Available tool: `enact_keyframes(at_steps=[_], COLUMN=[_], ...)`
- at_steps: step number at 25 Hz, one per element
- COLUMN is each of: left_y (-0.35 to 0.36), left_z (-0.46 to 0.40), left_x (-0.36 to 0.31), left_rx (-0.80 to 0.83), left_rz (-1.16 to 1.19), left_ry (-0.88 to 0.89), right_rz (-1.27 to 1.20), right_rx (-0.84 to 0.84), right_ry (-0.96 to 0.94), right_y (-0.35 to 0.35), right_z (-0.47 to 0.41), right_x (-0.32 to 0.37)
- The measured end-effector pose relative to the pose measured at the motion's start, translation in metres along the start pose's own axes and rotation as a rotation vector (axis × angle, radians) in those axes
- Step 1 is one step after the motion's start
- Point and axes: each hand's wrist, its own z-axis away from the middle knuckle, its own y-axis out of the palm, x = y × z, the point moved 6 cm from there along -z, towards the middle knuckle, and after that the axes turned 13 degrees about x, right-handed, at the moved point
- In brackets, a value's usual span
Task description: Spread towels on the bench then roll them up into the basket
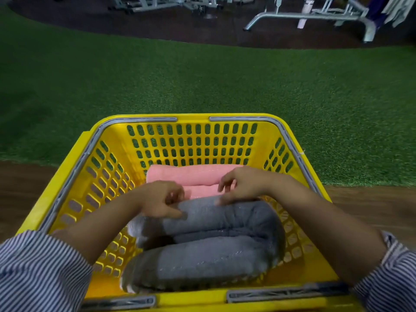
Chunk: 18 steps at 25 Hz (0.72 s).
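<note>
The grey towel [209, 251] lies in the yellow basket [74, 158], rolled and bent back on itself so it fits between the side walls; it fills the near half of the floor. I have it doubled because, by my guess, the roll is longer than the basket is wide. Behind it, against the far wall, sit 2 pink towel rolls [191, 176], side by side, packed tight so the grey one has its own row.

My left hand [161, 199] rests on the upper fold of the grey roll, fingers curled, thumb and forefinger seeming to pinch its edge to keep the fold from springing open. My right hand [242, 184] hovers at the top of the same fold, fingers loosely spread and bent down, fingertips about touching the cloth; I cannot tell if it holds anything.

The basket stands on a brown wooden surface [27, 188], with green turf [202, 77] beyond and gym frames [315, 14] further back. Both striped sleeves [38, 273] are pushed up.
</note>
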Motion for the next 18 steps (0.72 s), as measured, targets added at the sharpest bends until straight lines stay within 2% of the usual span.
enact_keyframes(at_steps=[2,4,6,8,12,16,18], left_y=[0.017,0.021,0.013,0.014,0.026,0.019,0.017], left_z=[0.001,-0.001,0.0,0.001,0.002,0.006,0.007], left_x=[-0.002,-0.013,-0.026,-0.027,-0.007,0.003,0.002], left_rx=[0.181,0.103,-0.044,-0.089,-0.025,-0.048,-0.071], left_rz=[-0.229,-0.413,-0.446,-0.46,-0.284,0.163,0.263], left_ry=[-0.054,-0.042,0.014,0.008,-0.081,-0.084,-0.092], right_rz=[0.032,0.082,0.066,0.021,-0.008,-0.163,-0.167], right_rx=[0.14,0.117,0.098,0.1,0.053,0.039,0.006], right_ry=[0.03,0.051,0.073,0.095,0.065,0.07,0.083], right_y=[0.022,0.024,0.02,0.022,0.031,0.024,0.022], right_z=[0.008,0.01,0.014,0.016,0.012,0.012,0.02], right_x=[0.001,-0.007,-0.016,-0.021,-0.017,-0.023,-0.019])
